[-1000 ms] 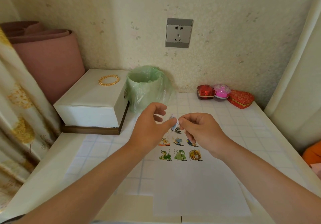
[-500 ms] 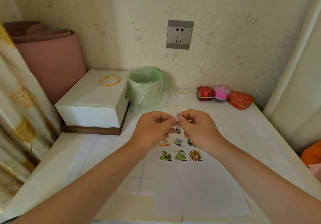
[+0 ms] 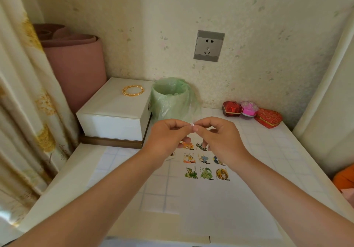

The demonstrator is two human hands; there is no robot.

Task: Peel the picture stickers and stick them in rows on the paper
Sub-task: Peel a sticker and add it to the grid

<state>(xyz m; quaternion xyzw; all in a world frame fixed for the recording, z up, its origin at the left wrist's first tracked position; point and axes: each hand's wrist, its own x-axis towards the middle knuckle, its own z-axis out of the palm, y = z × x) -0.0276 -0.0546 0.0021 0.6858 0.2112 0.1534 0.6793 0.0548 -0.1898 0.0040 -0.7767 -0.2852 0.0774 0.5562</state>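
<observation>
A white paper (image 3: 220,214) lies on the tiled table, with several picture stickers (image 3: 206,173) stuck on it in rows. My left hand (image 3: 168,137) and my right hand (image 3: 220,137) are raised above the top rows, fingertips meeting. Between them they pinch a small white sticker piece (image 3: 193,125), of which only a corner shows. The hands hide part of the upper sticker rows.
A small bin lined with a green bag (image 3: 172,97) stands just behind the hands. A white box (image 3: 115,112) with gold bangles (image 3: 133,90) is at the left, beside a pink roll (image 3: 76,64). Red and pink trinket boxes (image 3: 251,111) sit at the back right.
My left hand has closed its fingers and met the right hand's fingertips on the small sticker piece. Both hands have lifted slightly away from the paper.
</observation>
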